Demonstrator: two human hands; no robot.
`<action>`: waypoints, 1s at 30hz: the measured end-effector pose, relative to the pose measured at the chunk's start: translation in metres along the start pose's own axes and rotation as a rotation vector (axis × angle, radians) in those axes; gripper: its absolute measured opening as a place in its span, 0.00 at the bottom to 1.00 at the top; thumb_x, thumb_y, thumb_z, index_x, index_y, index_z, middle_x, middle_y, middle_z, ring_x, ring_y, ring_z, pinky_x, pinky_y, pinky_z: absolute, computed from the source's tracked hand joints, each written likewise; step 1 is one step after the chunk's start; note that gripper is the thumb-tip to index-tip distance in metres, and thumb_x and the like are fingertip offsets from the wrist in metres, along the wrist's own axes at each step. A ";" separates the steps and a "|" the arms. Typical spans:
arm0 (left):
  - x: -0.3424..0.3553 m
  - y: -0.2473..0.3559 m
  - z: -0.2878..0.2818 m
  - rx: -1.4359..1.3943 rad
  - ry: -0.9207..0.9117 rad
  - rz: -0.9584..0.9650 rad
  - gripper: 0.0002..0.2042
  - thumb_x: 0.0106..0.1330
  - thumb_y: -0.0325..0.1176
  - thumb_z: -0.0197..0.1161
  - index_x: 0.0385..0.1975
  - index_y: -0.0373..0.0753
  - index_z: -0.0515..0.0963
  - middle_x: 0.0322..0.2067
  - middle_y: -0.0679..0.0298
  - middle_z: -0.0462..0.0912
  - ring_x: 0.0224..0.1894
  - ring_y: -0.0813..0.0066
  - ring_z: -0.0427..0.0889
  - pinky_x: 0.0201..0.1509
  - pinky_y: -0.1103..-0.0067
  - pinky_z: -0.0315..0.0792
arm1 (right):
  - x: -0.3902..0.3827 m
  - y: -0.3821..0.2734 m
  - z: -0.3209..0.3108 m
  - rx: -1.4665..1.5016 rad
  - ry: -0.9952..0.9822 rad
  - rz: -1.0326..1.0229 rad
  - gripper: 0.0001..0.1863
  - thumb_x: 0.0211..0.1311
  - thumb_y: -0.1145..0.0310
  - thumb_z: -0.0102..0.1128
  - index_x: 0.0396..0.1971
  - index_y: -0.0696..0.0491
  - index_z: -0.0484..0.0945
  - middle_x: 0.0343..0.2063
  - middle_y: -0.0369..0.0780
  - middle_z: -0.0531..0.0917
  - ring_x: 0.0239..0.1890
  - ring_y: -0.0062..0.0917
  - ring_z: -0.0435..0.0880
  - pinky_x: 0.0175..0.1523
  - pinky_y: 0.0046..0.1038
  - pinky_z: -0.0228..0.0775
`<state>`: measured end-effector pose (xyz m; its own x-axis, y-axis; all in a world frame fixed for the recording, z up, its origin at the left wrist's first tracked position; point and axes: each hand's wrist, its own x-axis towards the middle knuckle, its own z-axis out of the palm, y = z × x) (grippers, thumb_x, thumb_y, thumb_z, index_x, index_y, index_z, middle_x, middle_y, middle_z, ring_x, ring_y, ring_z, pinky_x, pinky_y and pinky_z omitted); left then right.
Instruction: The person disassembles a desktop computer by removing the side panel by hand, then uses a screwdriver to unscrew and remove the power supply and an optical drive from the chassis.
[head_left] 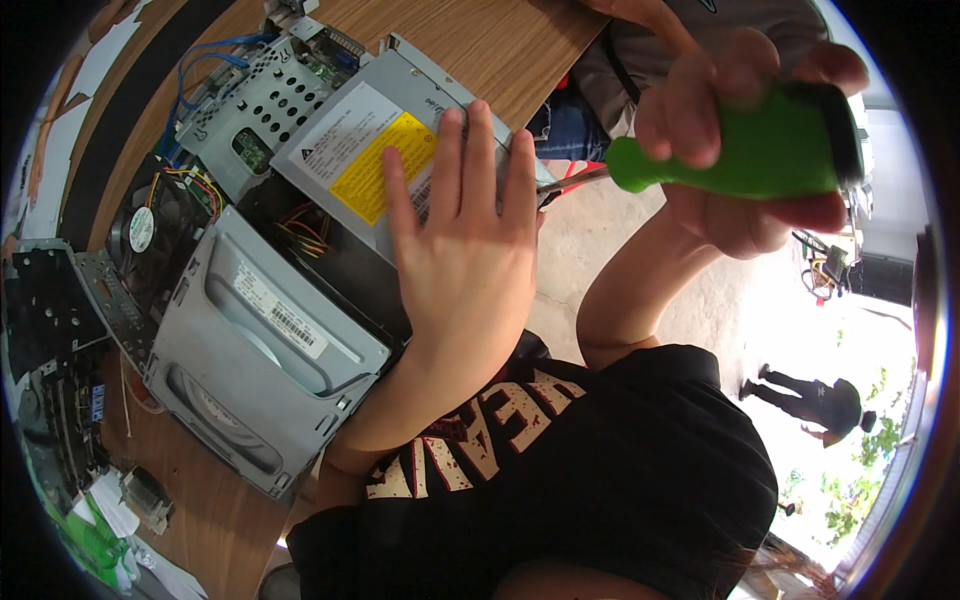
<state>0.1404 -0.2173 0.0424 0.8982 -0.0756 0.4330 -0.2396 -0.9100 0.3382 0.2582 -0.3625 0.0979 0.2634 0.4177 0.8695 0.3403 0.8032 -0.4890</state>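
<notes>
My left hand (465, 235) lies flat with fingers spread on the metal casing of an optical drive (400, 75), which carries a white and yellow label. The green handle of a screwdriver (770, 145) is wrapped in the fingers of my right hand (700, 110). Its shaft points left toward the drive's edge beside my left fingers; whether the tip sits in a screw is hidden. Beneath and around the drive is an opened computer case, with a perforated metal bracket (275, 105) beyond and a grey plastic front panel (230, 400) nearer.
A black fan (140, 230) with coloured wires sits left of the case. Blue cables (200, 60) loop at the back. Loose dark parts (60, 420) and a small connector piece (148, 498) lie on the wooden table (200, 540). Another person (690, 30) sits across; someone stands farther off (815, 400).
</notes>
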 end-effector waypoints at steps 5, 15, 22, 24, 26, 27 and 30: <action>-0.002 0.000 0.001 0.011 0.013 0.011 0.22 0.54 0.38 0.65 0.51 0.43 0.78 0.58 0.56 0.73 0.63 0.62 0.69 0.67 0.52 0.54 | 0.040 0.009 -0.015 0.561 -0.492 0.402 0.29 0.60 0.63 0.66 0.59 0.48 0.64 0.37 0.40 0.82 0.28 0.26 0.83 0.27 0.22 0.74; -0.003 -0.002 0.003 0.007 0.053 0.006 0.22 0.56 0.39 0.63 0.52 0.42 0.77 0.59 0.55 0.71 0.64 0.62 0.67 0.69 0.52 0.50 | 0.042 0.059 -0.009 1.090 -0.599 0.265 0.43 0.60 0.57 0.66 0.67 0.48 0.48 0.45 0.48 0.73 0.39 0.42 0.82 0.40 0.30 0.80; -0.005 -0.001 0.000 -0.021 -0.104 0.012 0.24 0.55 0.41 0.64 0.53 0.42 0.75 0.59 0.56 0.70 0.64 0.62 0.67 0.68 0.51 0.52 | 0.034 0.008 0.026 0.023 -0.230 0.348 0.27 0.58 0.61 0.68 0.55 0.48 0.67 0.35 0.52 0.79 0.33 0.37 0.85 0.34 0.34 0.83; -0.005 -0.008 0.005 0.019 -0.063 0.012 0.24 0.55 0.40 0.65 0.53 0.42 0.75 0.59 0.56 0.70 0.64 0.62 0.66 0.68 0.51 0.53 | 0.035 0.014 0.018 0.091 -0.501 0.357 0.22 0.63 0.60 0.61 0.54 0.50 0.71 0.35 0.52 0.81 0.30 0.34 0.85 0.32 0.32 0.82; -0.002 -0.007 0.004 0.003 0.038 0.046 0.25 0.54 0.38 0.66 0.54 0.42 0.74 0.59 0.56 0.70 0.64 0.62 0.66 0.67 0.51 0.54 | 0.037 0.014 0.028 0.305 -0.608 0.348 0.19 0.67 0.59 0.55 0.53 0.51 0.73 0.36 0.51 0.82 0.28 0.30 0.85 0.29 0.26 0.80; -0.001 -0.004 0.000 0.010 0.029 0.033 0.25 0.53 0.37 0.67 0.53 0.42 0.74 0.59 0.55 0.70 0.64 0.61 0.66 0.67 0.51 0.55 | 0.034 0.014 0.031 0.325 -0.571 0.338 0.19 0.67 0.59 0.55 0.54 0.51 0.73 0.36 0.51 0.81 0.28 0.30 0.84 0.29 0.26 0.79; -0.003 -0.007 0.001 -0.048 0.054 0.045 0.25 0.53 0.38 0.67 0.54 0.42 0.74 0.59 0.55 0.71 0.64 0.61 0.67 0.66 0.51 0.55 | 0.023 0.016 0.033 0.341 -0.398 0.268 0.21 0.66 0.58 0.56 0.54 0.52 0.71 0.37 0.51 0.81 0.28 0.30 0.84 0.28 0.27 0.79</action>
<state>0.1395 -0.2113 0.0377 0.8654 -0.0930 0.4923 -0.2979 -0.8856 0.3564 0.2399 -0.3258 0.1119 -0.0816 0.6994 0.7101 -0.0180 0.7113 -0.7027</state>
